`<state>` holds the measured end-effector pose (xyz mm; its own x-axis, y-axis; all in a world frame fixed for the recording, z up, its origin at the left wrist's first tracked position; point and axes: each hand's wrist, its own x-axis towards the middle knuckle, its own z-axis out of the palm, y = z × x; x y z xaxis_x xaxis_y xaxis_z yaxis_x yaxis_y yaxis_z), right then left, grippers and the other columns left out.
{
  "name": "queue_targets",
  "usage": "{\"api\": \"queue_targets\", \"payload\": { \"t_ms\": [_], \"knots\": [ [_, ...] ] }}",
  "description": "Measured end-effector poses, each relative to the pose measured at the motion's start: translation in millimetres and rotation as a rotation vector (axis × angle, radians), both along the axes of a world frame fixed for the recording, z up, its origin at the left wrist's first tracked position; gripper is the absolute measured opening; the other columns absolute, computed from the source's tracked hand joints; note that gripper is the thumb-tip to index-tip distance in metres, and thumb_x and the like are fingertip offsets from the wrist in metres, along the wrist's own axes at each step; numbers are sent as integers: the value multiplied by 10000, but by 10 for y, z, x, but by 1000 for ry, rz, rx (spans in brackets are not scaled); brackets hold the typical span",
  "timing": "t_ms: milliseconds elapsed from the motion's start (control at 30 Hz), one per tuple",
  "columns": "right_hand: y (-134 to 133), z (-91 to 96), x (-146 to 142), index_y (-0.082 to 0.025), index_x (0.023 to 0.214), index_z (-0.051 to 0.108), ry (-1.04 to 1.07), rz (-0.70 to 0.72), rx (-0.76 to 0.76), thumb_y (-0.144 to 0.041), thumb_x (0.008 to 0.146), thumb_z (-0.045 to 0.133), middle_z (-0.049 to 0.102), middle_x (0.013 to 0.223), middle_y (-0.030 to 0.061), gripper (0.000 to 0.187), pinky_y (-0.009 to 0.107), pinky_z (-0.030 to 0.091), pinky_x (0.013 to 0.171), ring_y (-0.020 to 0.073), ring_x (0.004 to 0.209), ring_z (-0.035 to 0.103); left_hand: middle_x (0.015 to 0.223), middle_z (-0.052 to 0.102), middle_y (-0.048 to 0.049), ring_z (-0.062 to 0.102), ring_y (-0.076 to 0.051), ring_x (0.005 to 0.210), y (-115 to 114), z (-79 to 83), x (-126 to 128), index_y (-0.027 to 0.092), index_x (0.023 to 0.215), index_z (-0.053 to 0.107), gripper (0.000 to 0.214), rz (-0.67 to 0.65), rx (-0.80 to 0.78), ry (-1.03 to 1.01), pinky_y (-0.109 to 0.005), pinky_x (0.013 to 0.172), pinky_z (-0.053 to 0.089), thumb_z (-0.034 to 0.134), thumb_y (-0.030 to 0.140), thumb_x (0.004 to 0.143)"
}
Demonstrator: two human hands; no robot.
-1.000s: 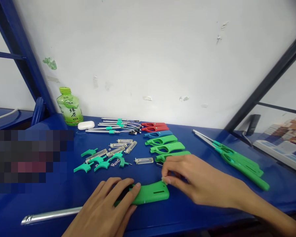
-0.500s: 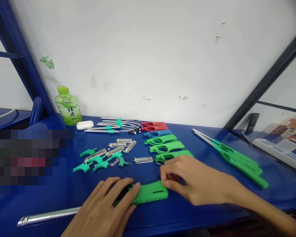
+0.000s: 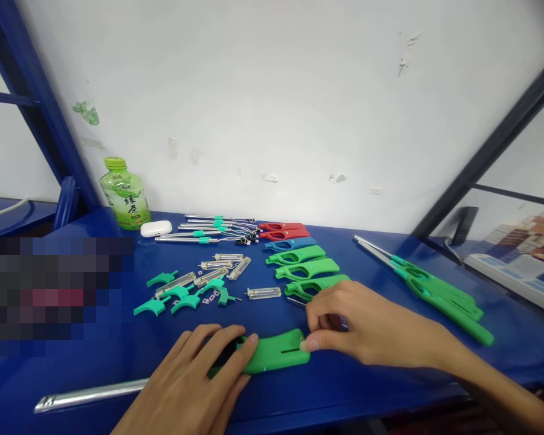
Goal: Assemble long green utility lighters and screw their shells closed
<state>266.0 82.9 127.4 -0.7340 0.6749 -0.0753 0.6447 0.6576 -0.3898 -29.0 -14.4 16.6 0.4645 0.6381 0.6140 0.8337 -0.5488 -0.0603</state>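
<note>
My left hand (image 3: 193, 371) lies over a green stick lighter (image 3: 274, 353) and grips it by its trigger end. The lighter rests flat on the blue table, its long metal barrel (image 3: 90, 396) pointing left from beneath my hand. My right hand (image 3: 344, 320) is at the butt end of the lighter, thumb and forefinger pinched together beside the slot. A tiny shiny bit shows at the fingertips, too small to name. Behind my right hand a thin metal shaft (image 3: 295, 301) lies on the table, its other end hidden.
Green handle shells (image 3: 306, 269), red ones (image 3: 294, 231) and a blue one (image 3: 290, 244) lie behind. Metal barrels with wires (image 3: 185, 240), clear fuel tanks (image 3: 263, 293) and teal triggers (image 3: 185, 303) are left. Two green lighters (image 3: 444, 302) lie right. A tea bottle (image 3: 126, 196) stands back left.
My right hand has shifted slightly right and up, its fingertips moving from the lighter's edge to its top face near the slot. My left hand and the lighter stay nearly in place.
</note>
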Motion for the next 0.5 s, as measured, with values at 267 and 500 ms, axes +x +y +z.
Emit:
{"api": "queue_targets", "payload": {
  "t_ms": [267, 500],
  "knots": [
    [-33, -246, 620, -283, 1011, 798, -19, -306, 393, -629, 1060, 797, 827, 934, 3, 349, 311, 492, 664, 226, 730, 777, 1381, 829, 15, 762, -228, 1196, 116, -199, -45, 333, 1550, 684, 445, -25, 124, -25, -369, 1041, 603, 357, 315, 1249],
    [-136, -454, 877, -296, 995, 796, 37, -273, 457, -682, 1178, 545, 853, 883, 4, 496, 321, 602, 619, 226, 667, 822, 1360, 832, 24, 770, -230, 1185, 107, -166, -47, 329, 1515, 703, 428, -36, 149, -26, -379, 1021, 604, 370, 309, 1245]
  ]
}}
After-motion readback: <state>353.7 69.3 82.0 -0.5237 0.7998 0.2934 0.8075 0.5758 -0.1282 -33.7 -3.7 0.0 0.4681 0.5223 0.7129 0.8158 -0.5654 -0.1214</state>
